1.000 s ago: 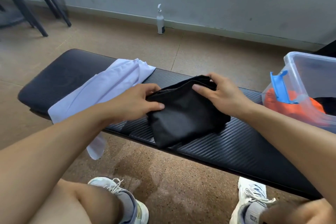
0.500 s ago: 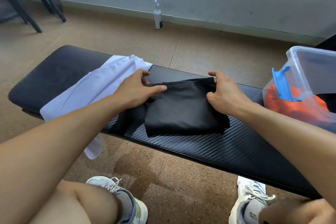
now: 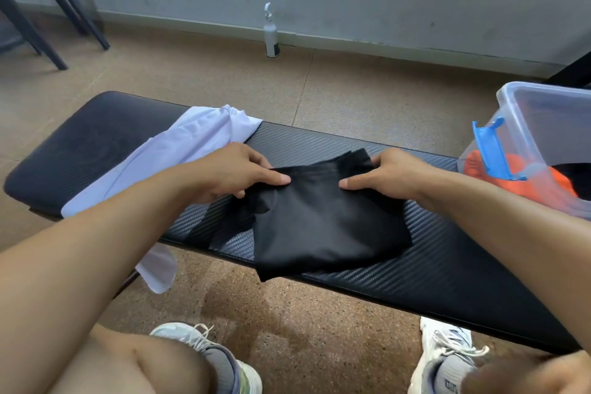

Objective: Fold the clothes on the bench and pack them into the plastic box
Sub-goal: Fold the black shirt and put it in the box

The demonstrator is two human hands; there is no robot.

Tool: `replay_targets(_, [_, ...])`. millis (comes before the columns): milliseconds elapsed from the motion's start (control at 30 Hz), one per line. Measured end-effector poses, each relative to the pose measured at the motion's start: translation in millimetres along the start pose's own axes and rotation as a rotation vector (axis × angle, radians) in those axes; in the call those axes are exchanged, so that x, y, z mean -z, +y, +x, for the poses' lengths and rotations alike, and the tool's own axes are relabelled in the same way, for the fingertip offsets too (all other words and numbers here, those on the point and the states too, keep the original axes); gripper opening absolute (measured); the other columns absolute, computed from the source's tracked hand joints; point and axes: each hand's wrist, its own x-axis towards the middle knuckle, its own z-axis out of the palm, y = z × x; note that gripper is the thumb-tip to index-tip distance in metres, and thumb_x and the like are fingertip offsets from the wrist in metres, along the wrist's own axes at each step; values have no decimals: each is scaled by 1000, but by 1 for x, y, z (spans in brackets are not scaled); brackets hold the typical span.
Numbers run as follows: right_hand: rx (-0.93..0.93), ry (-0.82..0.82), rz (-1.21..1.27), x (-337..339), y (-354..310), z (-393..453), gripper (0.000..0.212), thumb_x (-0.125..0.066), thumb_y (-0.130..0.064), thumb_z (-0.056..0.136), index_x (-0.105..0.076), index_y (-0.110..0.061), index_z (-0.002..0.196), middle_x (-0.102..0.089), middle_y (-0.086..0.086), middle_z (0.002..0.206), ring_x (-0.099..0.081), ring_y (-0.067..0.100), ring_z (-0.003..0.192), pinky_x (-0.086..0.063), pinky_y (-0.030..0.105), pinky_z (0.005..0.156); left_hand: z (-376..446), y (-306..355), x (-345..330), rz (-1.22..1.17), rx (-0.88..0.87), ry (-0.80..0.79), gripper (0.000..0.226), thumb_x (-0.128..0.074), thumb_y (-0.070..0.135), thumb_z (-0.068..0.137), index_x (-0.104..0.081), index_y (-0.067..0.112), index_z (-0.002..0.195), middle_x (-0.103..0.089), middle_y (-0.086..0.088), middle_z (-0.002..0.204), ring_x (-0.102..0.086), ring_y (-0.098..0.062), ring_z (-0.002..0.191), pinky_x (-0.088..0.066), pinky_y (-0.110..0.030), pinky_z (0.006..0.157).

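Now the black garment (image 3: pixel 323 217), folded at the bench's (image 3: pixel 447 272) near edge, is gripped at its far corners by the left hand (image 3: pixel 238 174) and right hand (image 3: pixel 385 174). Next, a lift toward the plastic box (image 3: pixel 540 144) at three o'clock seems called for, bundle kept intact.

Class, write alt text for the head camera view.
Both hands, left and right, pinch the far edge of a folded black garment on a black bench. A white garment lies left; a plastic box stands right.
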Motion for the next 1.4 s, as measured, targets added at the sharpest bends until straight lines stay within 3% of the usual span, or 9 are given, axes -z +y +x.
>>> replay_targets(200, [33,104,223,-10,0,-5,44,-86,-33,76,-59,-25,110,-70,-1,104,-71,19,92,-61,44,83,-11,7,-12,247,-321,446,25,-80,39,79,-68,27,98,-70,9,103,-63,-13,103,-50,-35,97])
replay_targets(300, [78,147,235,-14,0,-10,42,-80,-32,83,-55,-30,117,-67,-3,108,-68,18,97,-59,45,86,-25,15,-36,423,-458,313,46,-66,50,89,-60,30,130,-54,2,142,-42,-17,137,-32,-38,116])
replay_targets(400, [124,206,249,-14,-1,-16,39,-75,-31,88,-53,-33,120,-65,-5,107,-65,17,99,-59,43,86,-24,3,-62,797,-368,72,73,-35,68,95,-15,37,158,0,0,169,9,-22,155,-2,-47,125])
replay_targets(500, [160,230,301,-9,-8,-24,36,-73,-25,90,-54,-32,120,-65,-5,104,-67,17,98,-60,42,83,-12,-6,-69,834,-326,18,79,-22,77,91,9,43,156,13,3,168,20,-21,153,5,-52,124])
replay_targets(700, [307,137,372,-17,-30,-49,44,-74,-15,89,-55,-28,126,-65,0,109,-68,16,70,-54,28,51,4,3,-61,600,-313,-29,67,-43,60,97,-17,43,156,-2,7,169,11,-20,155,8,-53,123])
replay_targets(867, [372,-162,435,-43,-40,-65,57,-66,6,90,-50,-19,139,-61,9,120,-74,26,83,-64,38,69,0,6,-27,-265,-247,247,30,-49,6,99,-69,19,117,-69,0,121,-61,-9,112,-44,-26,106])
replay_targets(967, [416,-226,403,-52,-34,-66,57,-66,11,89,-54,-16,137,-62,10,126,-75,31,95,-60,39,90,2,-1,-3,-265,-166,554,25,-60,35,97,-71,14,91,-70,5,82,-62,-8,73,-53,-35,85])
replay_targets(1100, [474,-131,293,-50,-24,-65,54,-73,10,84,-61,-20,127,-66,4,120,-75,16,96,-58,38,94,-17,-2,-1,-44,-88,246,56,-71,70,74,-68,16,89,-70,4,75,-60,-9,66,-49,-28,69])
replay_targets(1400, [553,-35,-394,-56,-20,-93,68,-73,-81,56,-53,-35,102,-50,-19,107,-43,4,103,-38,17,84,-25,-4,-10,43,-149,120,28,-81,44,79,-69,18,79,-68,5,75,-58,-9,71,-48,-28,73])
